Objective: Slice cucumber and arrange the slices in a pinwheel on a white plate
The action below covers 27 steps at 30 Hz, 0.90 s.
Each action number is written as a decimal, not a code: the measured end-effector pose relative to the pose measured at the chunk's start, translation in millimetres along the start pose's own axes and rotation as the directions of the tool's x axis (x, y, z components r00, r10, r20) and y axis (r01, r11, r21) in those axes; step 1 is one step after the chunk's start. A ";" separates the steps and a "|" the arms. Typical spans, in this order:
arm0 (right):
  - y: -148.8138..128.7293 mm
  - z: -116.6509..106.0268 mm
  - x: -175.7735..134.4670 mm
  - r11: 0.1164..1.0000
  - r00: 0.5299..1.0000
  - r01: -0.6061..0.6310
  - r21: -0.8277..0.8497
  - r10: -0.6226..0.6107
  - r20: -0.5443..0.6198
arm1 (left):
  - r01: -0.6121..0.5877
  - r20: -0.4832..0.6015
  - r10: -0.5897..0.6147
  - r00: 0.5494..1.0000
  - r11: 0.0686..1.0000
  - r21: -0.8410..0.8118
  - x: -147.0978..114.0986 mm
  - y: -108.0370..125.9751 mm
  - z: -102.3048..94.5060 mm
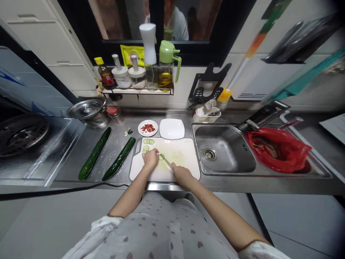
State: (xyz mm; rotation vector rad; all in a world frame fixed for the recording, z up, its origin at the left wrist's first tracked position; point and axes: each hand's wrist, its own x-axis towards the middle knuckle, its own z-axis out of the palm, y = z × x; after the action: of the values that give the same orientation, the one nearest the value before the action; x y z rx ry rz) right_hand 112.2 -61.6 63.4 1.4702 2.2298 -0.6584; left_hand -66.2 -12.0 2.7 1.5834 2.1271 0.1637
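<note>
Nearest, a heart-patterned garment (161, 233) fills the bottom middle, with a forearm reaching forward on each side of it to the desk (221, 182). A black cord (94, 186) runs along the front edge at the left. Over the board (164, 176), the right hand (183, 175) has its grip clamped on the knife (168, 163), the handle hidden in the palm and the blade slanting forward and left. At the blade's tip lies a cucumber round (161, 157), beyond the right grip and just right of the left hand's fingers. The left hand (151, 159) rests over the left half of the board, fingers bent and pointing away; whether its grip is together on anything, I cannot tell. Just past those fingertips are a few pale slices (146, 148), and farther on, near the far left corner, a short overlapping row (149, 141).

Left of the board two whole cucumbers lie aslant, the nearer one (119, 159) just beside it and the other (95, 154) farther left, both apart from either grip. The sink (229, 151) is to the right, a red bag (280, 154) at its far side. Behind the board stand a dish (155, 130) of red bits and a white plate (171, 128), side by side; small green scraps (128, 132) lie left of the dish. Farther back are a red-lidded jar (114, 114), a lidded pot (93, 118) and, on the wall, a rack (140, 91) of seasoning bottles
</note>
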 end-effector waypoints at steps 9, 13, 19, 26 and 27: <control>-0.2 -2.7 0.1 1.000 1.000 0.012 -0.025 -0.012 -0.007 | 0.015 0.018 -0.015 1.000 1.000 -0.007 2.0 0.2 -1.3; 0.8 -2.5 2.5 0.999 1.000 0.016 -0.033 -0.016 0.004 | 0.011 0.018 -0.011 1.000 1.000 -0.005 1.8 0.2 -1.7; 1.7 -2.0 5.7 0.999 1.000 0.016 -0.045 -0.016 0.005 | 0.003 0.026 -0.003 1.000 1.000 0.003 1.4 0.5 -2.6; 1.7 -3.1 5.6 0.997 1.000 0.022 -0.075 -0.023 -0.002 | -0.012 0.012 0.011 1.000 1.000 0.010 0.6 0.2 -2.7; 1.9 -4.3 5.5 0.996 1.000 0.026 -0.083 -0.026 0.002 | -0.013 0.010 0.013 1.000 1.000 0.010 0.4 0.3 -2.8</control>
State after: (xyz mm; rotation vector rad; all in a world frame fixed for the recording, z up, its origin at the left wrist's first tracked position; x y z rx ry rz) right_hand 111.7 -54.4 63.5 1.4031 2.2510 -0.5666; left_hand -67.2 -11.0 5.1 1.6002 2.1136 0.1495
